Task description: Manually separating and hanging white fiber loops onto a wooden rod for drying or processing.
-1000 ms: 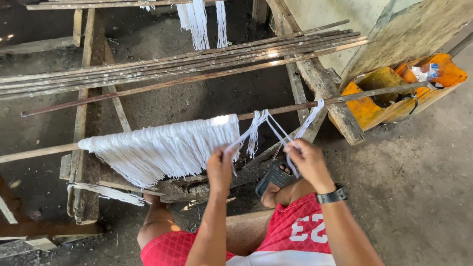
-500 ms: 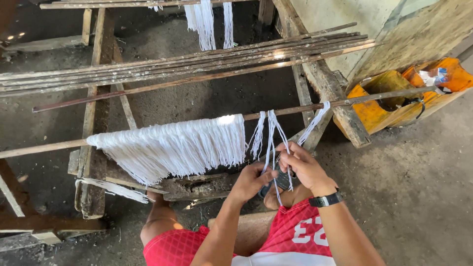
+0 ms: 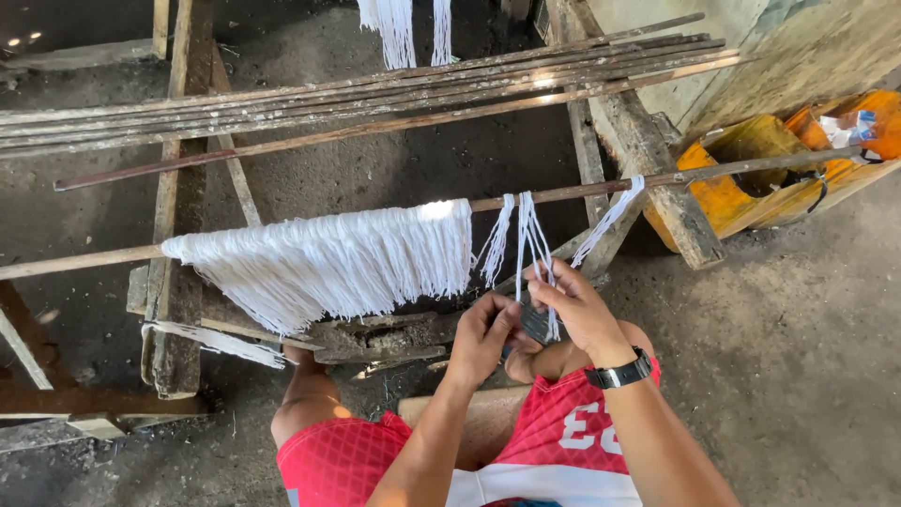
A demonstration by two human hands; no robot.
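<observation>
Both hands low centre — right hand point(image 3: 574, 302) fingers pinched on white strands point(image 3: 527, 246) hanging from the rod point(image 3: 563, 194); left hand point(image 3: 485, 335) curled narrow around the strand ends, beside the fringe point(image 3: 328, 263).

White strands point(image 3: 328, 258): soft matt cotton-like yarn, draped on a rough weathered wooden rod point(image 3: 84, 260). Stacked sticks point(image 3: 375, 89): dry, dull wood. Floor point(image 3: 807, 347): coarse grey concrete. Orange container point(image 3: 732, 192): scuffed, possibly plastic. Wristwatch point(image 3: 618, 374): glossy black strap.
</observation>
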